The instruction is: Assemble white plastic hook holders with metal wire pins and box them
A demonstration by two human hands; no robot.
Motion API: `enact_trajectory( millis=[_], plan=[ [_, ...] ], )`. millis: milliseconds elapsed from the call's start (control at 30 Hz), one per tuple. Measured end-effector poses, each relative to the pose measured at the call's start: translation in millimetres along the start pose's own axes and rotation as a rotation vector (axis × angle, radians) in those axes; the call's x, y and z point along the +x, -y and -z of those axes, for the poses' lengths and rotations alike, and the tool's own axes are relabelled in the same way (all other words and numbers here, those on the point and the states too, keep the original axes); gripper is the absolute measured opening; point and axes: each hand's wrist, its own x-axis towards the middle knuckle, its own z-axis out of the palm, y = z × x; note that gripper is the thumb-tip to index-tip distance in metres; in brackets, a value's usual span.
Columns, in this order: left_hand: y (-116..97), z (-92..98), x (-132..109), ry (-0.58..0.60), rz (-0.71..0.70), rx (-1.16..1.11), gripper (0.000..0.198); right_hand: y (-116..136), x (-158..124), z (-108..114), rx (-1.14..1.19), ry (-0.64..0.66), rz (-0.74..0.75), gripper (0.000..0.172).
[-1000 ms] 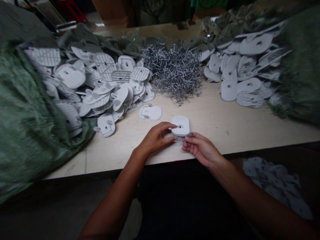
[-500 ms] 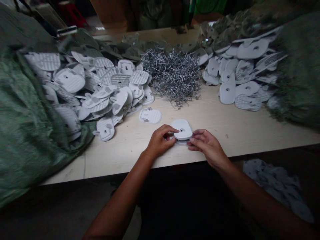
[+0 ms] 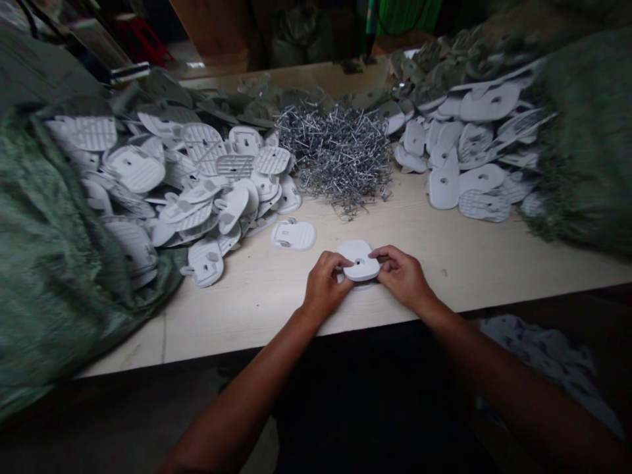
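A rounded white plastic plate [image 3: 359,260] with a small central hole sits low over the table near its front edge. My left hand [image 3: 323,286] grips its left side, and my right hand [image 3: 402,276] grips its right side. The fingers of both hands cover parts of its rim, and anything beneath the plate is hidden. Just up and left of my left hand, a single white plastic piece [image 3: 293,235] with a small clip-like part lies flat. Behind my hands rises a tangled heap of metal pins [image 3: 336,158].
Heaps of white plastic pieces lie to the left [image 3: 197,197] and right [image 3: 474,158] on the pale wood-grain table [image 3: 237,322]. Green woven sacks [image 3: 54,263] bulge in from the left and right [image 3: 587,145]. More pieces [image 3: 538,349] lie below the table's right front edge.
The plate has turned and settled lower, with its hole now facing up. Both hands have closed in around its sides, hiding the thin part seen beneath it earlier.
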Motion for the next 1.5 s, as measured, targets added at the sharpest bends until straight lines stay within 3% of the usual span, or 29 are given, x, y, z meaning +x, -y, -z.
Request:
enact_trajectory(
  millis=[133,267,467,600,700,833,933,1100,1200,1500],
  plan=[
    [-0.8,-1.0,3.2,-0.003,0.024,0.003,0.025,0.8,-1.4,-7.8,-0.033,-0.06,0.034,0.031],
    [0.1,-0.2,2.5,-0.033,0.085,-0.057,0.026,6.3,0.3,-6.9,0.113,-0.071,-0.017,0.036],
    [-1.0,1.4,-2.5,-0.168,0.157,-0.204,0.032,26.8,-10.3,9.5,0.43,0.037,-0.366,0.051],
    [-3.7,1.4,-5.1,-0.16,0.05,-0.2,0.029,39.4,-22.4,5.4,0.563,0.176,-0.511,0.046],
    [-6.8,1.8,-5.9,-0.11,-0.012,-0.146,0.029,42.1,-26.2,-5.1,0.663,0.163,-0.525,0.043],
    [-10.8,2.9,-5.3,-0.05,0.013,-0.121,0.035,39.1,-28.3,-6.3,0.679,0.071,-0.429,0.045],
    [-9.9,3.2,-3.8,-0.04,0.05,-0.106,0.036,34.2,-32.4,5.9,0.663,-0.026,-0.372,0.049],
    [-4.4,3.5,-0.5,-0.101,0.239,-0.2,0.037,20.4,-43.5,37.3,0.624,-0.222,-0.308,0.047],
    [-3.7,4.4,0.4,-0.09,0.26,-0.2,0.033,9.8,-52.0,59.6,0.61,-0.33,-0.293,0.044],
    [-5.3,5.5,2.5,-0.077,0.327,-0.225,0.036,-17.9,-78.9,131.0,0.713,-0.455,-0.459,0.035]
  ],
)
